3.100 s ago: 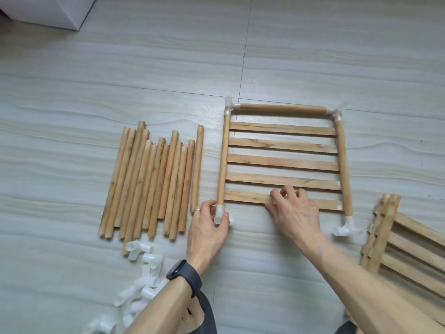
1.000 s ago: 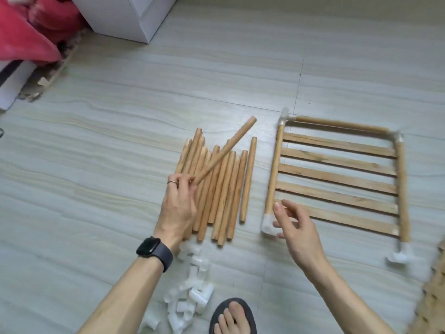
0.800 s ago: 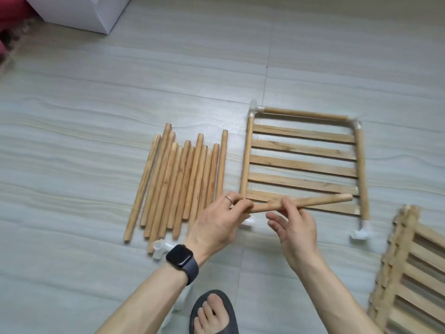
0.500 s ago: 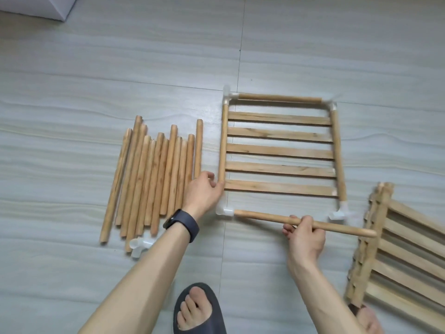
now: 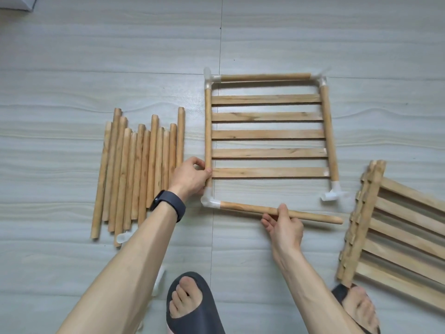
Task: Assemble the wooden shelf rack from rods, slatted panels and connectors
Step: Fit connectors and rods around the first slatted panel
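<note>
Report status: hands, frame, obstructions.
Left hand grips frame's left wooden rod. Right hand holds bottom wooden rod, one end in white corner connector, other free. Nothing blocking.

pale grey tiled floor point(image 5: 96, 56), dark grout lines

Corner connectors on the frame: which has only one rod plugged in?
The near-right connector: only the right side rod enters it; the near rod stops short of it. The other three each join two.
</note>
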Available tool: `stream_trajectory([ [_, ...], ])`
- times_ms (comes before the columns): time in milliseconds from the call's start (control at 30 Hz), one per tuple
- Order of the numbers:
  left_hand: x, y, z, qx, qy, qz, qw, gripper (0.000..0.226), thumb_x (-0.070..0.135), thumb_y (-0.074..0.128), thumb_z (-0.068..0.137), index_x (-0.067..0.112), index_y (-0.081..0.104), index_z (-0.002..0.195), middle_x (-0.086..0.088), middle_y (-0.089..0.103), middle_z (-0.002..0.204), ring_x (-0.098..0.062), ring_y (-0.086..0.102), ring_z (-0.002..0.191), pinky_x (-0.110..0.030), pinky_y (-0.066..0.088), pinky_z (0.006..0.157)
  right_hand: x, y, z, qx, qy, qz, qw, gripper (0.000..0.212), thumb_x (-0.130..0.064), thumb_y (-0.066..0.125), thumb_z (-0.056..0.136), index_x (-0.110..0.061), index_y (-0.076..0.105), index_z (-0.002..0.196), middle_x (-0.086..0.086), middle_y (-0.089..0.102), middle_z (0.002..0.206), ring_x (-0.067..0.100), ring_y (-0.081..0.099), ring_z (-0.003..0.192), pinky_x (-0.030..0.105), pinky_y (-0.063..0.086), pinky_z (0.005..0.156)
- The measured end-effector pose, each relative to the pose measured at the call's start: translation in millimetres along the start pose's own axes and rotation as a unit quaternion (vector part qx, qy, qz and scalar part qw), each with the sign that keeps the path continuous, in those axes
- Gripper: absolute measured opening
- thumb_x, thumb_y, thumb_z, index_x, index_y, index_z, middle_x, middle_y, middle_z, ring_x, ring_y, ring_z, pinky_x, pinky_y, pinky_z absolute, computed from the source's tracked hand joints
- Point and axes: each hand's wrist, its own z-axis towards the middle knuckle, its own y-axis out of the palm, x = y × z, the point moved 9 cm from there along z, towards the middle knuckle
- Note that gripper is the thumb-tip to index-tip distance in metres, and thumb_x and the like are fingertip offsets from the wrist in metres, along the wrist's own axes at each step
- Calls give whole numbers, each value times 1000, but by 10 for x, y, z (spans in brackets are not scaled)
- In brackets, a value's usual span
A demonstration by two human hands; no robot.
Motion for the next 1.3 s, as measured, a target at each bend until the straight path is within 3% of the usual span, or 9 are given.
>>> stream_trajectory([
  [200, 114, -24, -83, 18, 28, 101, 994, 19, 42, 61, 97, 26, 59, 108, 4, 70, 88, -25, 72, 83, -43, 60, 81, 89, 229, 3, -98, 36, -2, 994, 25, -17, 60, 102, 4, 53, 114, 15, 72, 98, 24, 74, 82, 28, 60, 68],
  [367, 60, 60, -108, -16, 1, -25, 1000, 21, 35, 67, 96, 21, 60, 109, -8, 74, 89, -24, 75, 71, -46, 64, 65, 70, 479, -109, -119, 40, -17, 992, 7, -3, 56, 101, -2, 53, 107, 14, 68, 94, 20, 71, 78, 28, 60, 72],
  [467, 81, 39, -85, 11, 50, 79, 996, 37, 45, 63, 95, 21, 56, 123, -1, 69, 101, -27, 70, 94, -47, 60, 79, 92, 436, -95, -117, 42, 13, 992, 17, -9, 52, 105, 2, 51, 118, 15, 70, 103, 22, 73, 87, 30, 61, 75],
  [600, 415, 167, -465, 87, 216, 237, 943, 44, 55, 59, 92, 22, 54, 121, -3, 56, 114, -26, 55, 108, -39, 48, 81, 76, 379, -73, -110, 57, 76, 989, 22, -13, 53, 105, 2, 49, 122, 16, 70, 106, 21, 75, 89, 31, 60, 75],
  [767, 303, 940, -739, -128, 268, 497, 815, 38, 63, 44, 97, 31, 56, 113, 5, 65, 107, -23, 63, 106, -35, 38, 84, 38, 358, -69, -126, 74, 89, 985, 31, -17, 55, 105, 5, 50, 127, 18, 71, 109, 22, 75, 91, 30, 62, 73],
  [867, 261, 927, -729, -89, 304, 484, 815, 32, 54, 35, 103, 28, 50, 114, 3, 63, 102, -27, 64, 96, -35, 35, 72, -45, 242, 9, -111, 52, -22, 992, 37, -32, 61, 102, 2, 59, 115, 13, 74, 99, 24, 76, 85, 34, 62, 74],
  [967, 176, 789, -682, -71, 311, 431, 844, 33, 56, 33, 102, 29, 50, 114, 6, 57, 96, -25, 62, 90, -35, 45, 64, -433, -237, 234, 16, -58, -200, 978, 43, -56, 55, 98, -14, 62, 97, 2, 74, 79, 22, 75, 74, 38, 61, 76],
  [1100, 96, 755, -620, -64, 287, 416, 860, 40, 59, 27, 101, 30, 50, 114, 8, 55, 95, -22, 60, 89, -34, 42, 62, -1282, -835, 252, 201, -258, -248, 912, 31, -45, 52, 100, -14, 55, 100, 6, 63, 101, 29, 61, 98, 36, 46, 92],
  [1300, 258, 907, -695, -61, 317, 413, 852, 32, 54, 34, 104, 37, 44, 129, 7, 60, 102, -26, 63, 91, -33, 38, 64, -1697, -673, 648, 88, -275, -443, 849, 30, -32, 46, 101, -20, 63, 122, 8, 59, 138, 31, 54, 122, 38, 39, 104],
])
